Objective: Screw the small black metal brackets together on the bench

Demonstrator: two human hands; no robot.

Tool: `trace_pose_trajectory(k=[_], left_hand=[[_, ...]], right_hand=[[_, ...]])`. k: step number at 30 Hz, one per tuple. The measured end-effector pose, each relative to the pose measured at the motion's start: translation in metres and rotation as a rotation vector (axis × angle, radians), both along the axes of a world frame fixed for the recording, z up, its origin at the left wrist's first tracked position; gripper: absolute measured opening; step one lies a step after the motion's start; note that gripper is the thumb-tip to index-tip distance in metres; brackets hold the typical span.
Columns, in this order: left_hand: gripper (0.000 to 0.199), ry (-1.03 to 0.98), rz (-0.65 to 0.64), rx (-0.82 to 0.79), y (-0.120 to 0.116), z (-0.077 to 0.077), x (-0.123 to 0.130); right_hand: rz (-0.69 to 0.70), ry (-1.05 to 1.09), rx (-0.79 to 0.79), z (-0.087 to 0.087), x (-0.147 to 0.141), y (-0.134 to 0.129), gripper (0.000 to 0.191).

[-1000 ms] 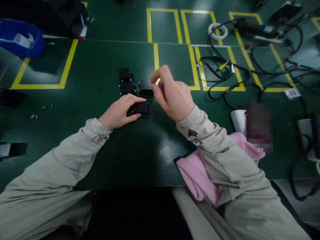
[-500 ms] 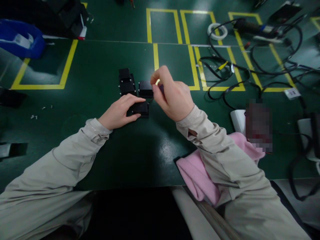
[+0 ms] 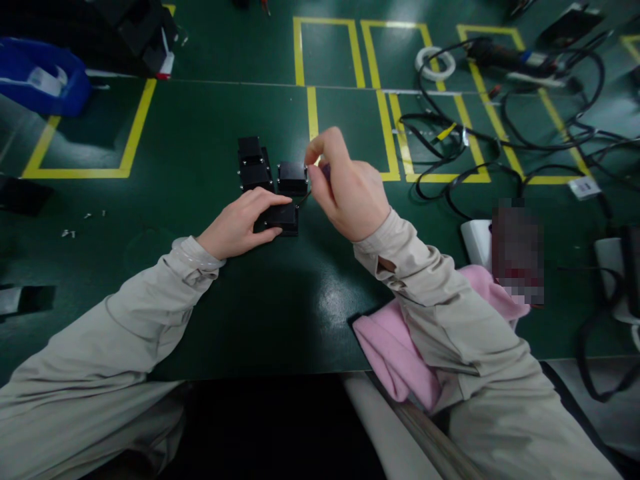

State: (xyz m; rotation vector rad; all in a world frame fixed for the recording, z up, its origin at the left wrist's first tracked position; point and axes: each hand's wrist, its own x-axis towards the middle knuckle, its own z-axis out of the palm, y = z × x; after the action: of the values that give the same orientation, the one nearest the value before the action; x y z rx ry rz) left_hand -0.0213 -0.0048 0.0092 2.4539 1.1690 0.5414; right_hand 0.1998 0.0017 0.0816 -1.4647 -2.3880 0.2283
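A small black box (image 3: 281,215) rests on the green table, gripped at its upper and lower edges by the thumb and fingers of my left hand (image 3: 241,225). My right hand (image 3: 350,190) is closed around a screwdriver (image 3: 304,199); its handle is mostly hidden in the fingers. The thin dark shaft slants down to a screw at the box's right corner. Just above stands another black box (image 3: 293,175) with silver screws at its corners. Up and to the left, further black boxes (image 3: 254,175) sit close together.
Loose screws (image 3: 69,233) lie at the left. A blue bin (image 3: 43,77) stands at the far left. Black cables (image 3: 440,157) and a white tape roll (image 3: 435,64) spread over the right side. A pink cloth (image 3: 395,347) hangs over the front edge under my right forearm.
My right hand has shifted slightly to the right, showing more of the screwdriver shaft and of the box behind it. The left hand keeps its place on the box.
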Motion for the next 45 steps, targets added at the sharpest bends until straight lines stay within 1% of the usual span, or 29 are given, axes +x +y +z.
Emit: trace_pose_trajectory(k=[4, 7, 10, 12, 15, 18, 25, 31, 36, 41, 45], left_hand=[[0.048, 0.007, 0.007, -0.01, -0.0003, 0.0009, 0.0004], [0.048, 0.003, -0.001, -0.004, -0.0004, 0.0004, 0.0], [0.048, -0.002, -0.004, 0.0, -0.0002, -0.0004, -0.0004], [0.048, -0.005, -0.006, 0.001, -0.0001, -0.0007, -0.0004], [0.048, -0.004, -0.01, 0.007, -0.0002, -0.0002, 0.0002], [0.048, 0.001, -0.003, 0.006, -0.0005, 0.0006, 0.0007], [0.048, -0.004, 0.0, -0.004, -0.0009, 0.001, 0.0009], [0.048, -0.005, 0.006, -0.013, -0.0006, 0.0011, 0.0008], [0.047, -0.002, -0.013, 0.015, -0.0001, 0.0004, 0.0002], [0.047, 0.003, -0.004, 0.002, 0.0001, 0.0001, 0.0006], [0.047, 0.005, 0.004, -0.02, -0.0003, 0.0002, 0.0005]], right_hand=[[0.001, 0.035, 0.026, -0.0008, 0.0015, 0.0005, 0.027], [0.04, 0.032, 0.054, -0.0019, 0.0036, 0.0011, 0.033], [0.049, 0.027, 0.063, -0.0044, 0.0048, 0.0023, 0.037], [0.047, 0.045, 0.078, -0.0065, 0.0048, 0.0029, 0.036], [0.036, 0.074, 0.096, -0.0081, 0.0041, 0.0031, 0.029], [0.019, 0.078, 0.08, -0.0069, 0.0033, 0.0027, 0.026], [0.053, 0.047, 0.046, -0.0044, 0.0041, 0.0026, 0.032], [0.004, 0.01, 0.014, -0.0034, 0.0018, 0.0014, 0.03], [0.048, 0.022, 0.024, -0.0027, 0.0026, 0.0009, 0.031], [0.048, 0.001, 0.006, -0.0019, 0.0025, 0.0007, 0.038], [0.009, -0.004, 0.012, -0.0026, 0.0013, 0.0006, 0.032]])
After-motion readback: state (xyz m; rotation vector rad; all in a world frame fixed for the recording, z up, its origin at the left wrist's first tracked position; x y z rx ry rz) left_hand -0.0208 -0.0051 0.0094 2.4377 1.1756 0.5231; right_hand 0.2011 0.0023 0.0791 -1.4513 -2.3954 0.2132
